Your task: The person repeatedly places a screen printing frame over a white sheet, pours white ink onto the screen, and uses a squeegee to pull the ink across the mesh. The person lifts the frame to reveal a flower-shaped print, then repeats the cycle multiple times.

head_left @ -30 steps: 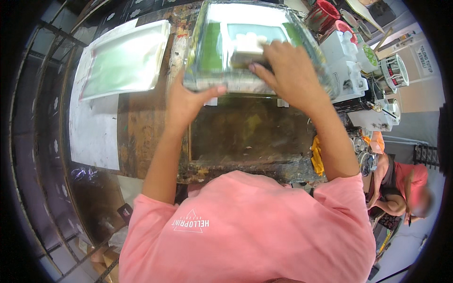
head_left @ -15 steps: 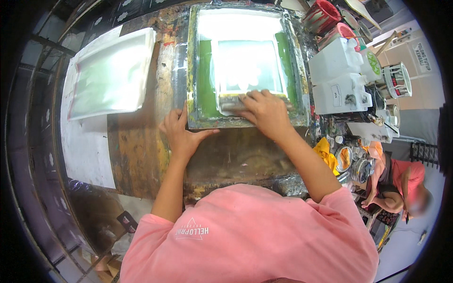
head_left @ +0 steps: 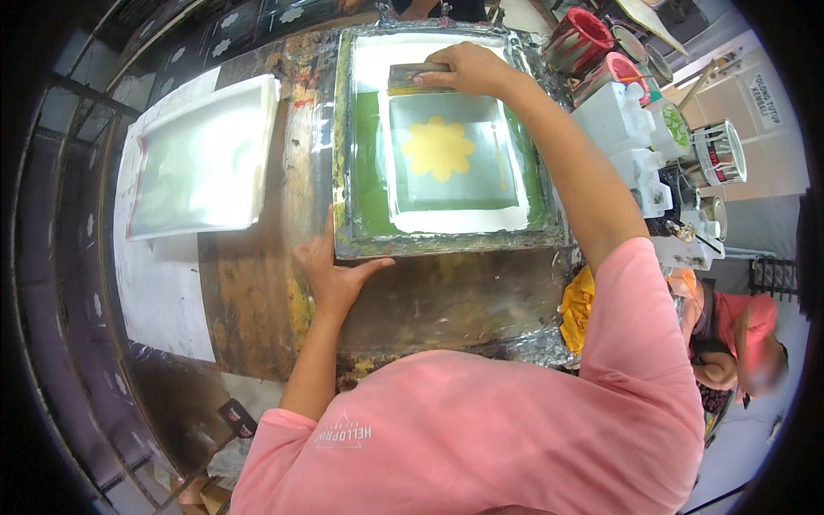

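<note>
A screen printing frame [head_left: 446, 245] lies on a stained wooden table, its mesh green at the sides with white ink along the far end and borders. In its pale middle window a yellow flower shape [head_left: 438, 148] shows. Near the far end of the screen, my right hand [head_left: 477, 70] grips a squeegee [head_left: 414, 79] that rests across the mesh. My left hand [head_left: 333, 273] is at the frame's near left corner, thumb stretched along the front edge and fingers up the left side, spread apart and holding nothing.
A stack of clear plastic sheets or sleeves [head_left: 202, 167] lies on white paper [head_left: 163, 296] at left. Along the right stand paint-smeared cans [head_left: 579, 41], white jugs [head_left: 614, 116] and an orange-yellow cloth [head_left: 578, 311]. A seated person [head_left: 745, 330] is farther right; someone's arm shows at the top edge.
My right hand has pushed the squeegee from the near end of the screen to the far end, and the yellow flower now shows. My left hand stays at the corner.
</note>
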Motion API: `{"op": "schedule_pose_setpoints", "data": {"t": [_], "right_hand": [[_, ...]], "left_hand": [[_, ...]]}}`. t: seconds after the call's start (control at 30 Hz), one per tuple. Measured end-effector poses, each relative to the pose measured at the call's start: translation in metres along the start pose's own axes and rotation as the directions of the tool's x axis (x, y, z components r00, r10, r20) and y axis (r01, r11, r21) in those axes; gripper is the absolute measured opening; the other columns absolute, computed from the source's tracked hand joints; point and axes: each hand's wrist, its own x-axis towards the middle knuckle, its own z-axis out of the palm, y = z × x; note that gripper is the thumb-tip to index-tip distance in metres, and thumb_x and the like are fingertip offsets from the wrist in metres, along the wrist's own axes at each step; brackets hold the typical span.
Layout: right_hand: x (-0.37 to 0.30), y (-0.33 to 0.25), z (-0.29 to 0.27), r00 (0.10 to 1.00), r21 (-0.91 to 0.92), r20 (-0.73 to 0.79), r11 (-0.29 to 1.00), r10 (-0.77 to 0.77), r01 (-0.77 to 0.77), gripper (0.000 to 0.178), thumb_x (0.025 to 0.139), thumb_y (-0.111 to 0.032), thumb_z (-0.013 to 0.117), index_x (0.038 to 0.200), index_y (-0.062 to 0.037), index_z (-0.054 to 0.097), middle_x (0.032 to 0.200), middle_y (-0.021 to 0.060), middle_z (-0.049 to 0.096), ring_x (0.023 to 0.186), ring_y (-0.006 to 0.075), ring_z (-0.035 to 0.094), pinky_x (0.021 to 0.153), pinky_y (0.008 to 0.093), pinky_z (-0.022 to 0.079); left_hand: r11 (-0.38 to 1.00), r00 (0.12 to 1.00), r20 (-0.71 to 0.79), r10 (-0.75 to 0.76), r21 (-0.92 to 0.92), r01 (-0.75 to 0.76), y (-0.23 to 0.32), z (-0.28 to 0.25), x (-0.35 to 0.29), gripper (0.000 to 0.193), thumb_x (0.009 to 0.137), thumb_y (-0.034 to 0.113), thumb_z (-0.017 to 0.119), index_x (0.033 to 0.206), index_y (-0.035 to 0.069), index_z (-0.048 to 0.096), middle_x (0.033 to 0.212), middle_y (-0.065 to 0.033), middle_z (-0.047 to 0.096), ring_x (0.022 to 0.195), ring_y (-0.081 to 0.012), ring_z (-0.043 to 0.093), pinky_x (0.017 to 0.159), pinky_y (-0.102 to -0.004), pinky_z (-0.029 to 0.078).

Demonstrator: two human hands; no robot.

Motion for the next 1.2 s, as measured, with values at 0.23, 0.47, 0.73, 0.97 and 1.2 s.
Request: {"op": "schedule_pose_setpoints", "data": {"t": [0.23,0.47,0.73,0.97,1.2], "right_hand": [[-0.008,-0.006,-0.005,0.988,-0.027,-0.134,0.997,-0.071,0.068,0.058,0.094,-0.068,0.064,0.114,-0.0162,0.081,0.093,0.0134,0.078,0.091,0.0355,0.073,0.082,0.0477,0.056],[-0.016,0.001,0.040,0.956,-0.159,-0.267,0.984,-0.123,0.082,0.048,0.097,-0.059,0.064,0.114,-0.0159,0.077,0.096,0.0105,0.075,0.091,0.0335,0.072,0.077,0.0476,0.056],[-0.119,-0.071,0.060,0.956,-0.197,-0.272,0.979,-0.111,0.057,0.041,0.098,-0.054,0.065,0.103,-0.0128,0.067,0.094,0.0097,0.070,0.089,0.0330,0.072,0.071,0.0494,0.057],[-0.207,-0.147,0.014,0.958,-0.143,-0.274,0.989,-0.081,0.043,0.039,0.100,-0.044,0.066,0.107,-0.0052,0.063,0.096,0.0135,0.068,0.090,0.0333,0.071,0.074,0.0475,0.059],[-0.161,-0.158,-0.068,0.695,-0.394,-0.667,0.919,-0.269,-0.022,0.028,0.098,-0.037,0.064,0.097,-0.0090,0.067,0.087,0.0086,0.067,0.089,0.0295,0.067,0.091,0.0513,0.042]], "left_hand": [[0.984,0.991,-0.104,0.085,-0.149,-0.100,-0.009,0.008,-0.005,0.114,0.068,0.054,0.096,0.156,-0.002,0.049,0.115,-0.0090,0.071,0.107,-0.0305,0.051,0.096,-0.0436,0.042],[0.986,0.985,-0.113,0.128,-0.094,-0.139,-0.011,0.008,-0.007,0.108,0.075,0.058,0.090,0.156,-0.002,0.049,0.100,-0.0089,0.066,0.101,-0.0306,0.051,0.093,-0.0438,0.043],[0.983,0.974,-0.160,0.160,-0.066,-0.172,-0.011,0.010,-0.007,0.105,0.079,0.062,0.085,0.156,0.000,0.050,0.093,-0.0088,0.063,0.094,-0.0294,0.051,0.091,-0.0430,0.042],[0.943,0.980,-0.196,0.022,-0.322,-0.086,0.002,0.007,0.001,0.094,0.087,0.051,0.086,0.154,-0.004,0.049,0.107,-0.0142,0.066,0.097,-0.0294,0.055,0.087,-0.0411,0.047],[0.680,0.937,-0.346,-0.046,-0.698,-0.224,0.100,-0.057,0.076,0.099,0.094,0.040,0.081,0.162,-0.009,0.029,0.136,-0.0292,0.060,0.120,-0.0351,0.060,0.103,-0.0447,0.048]]}}
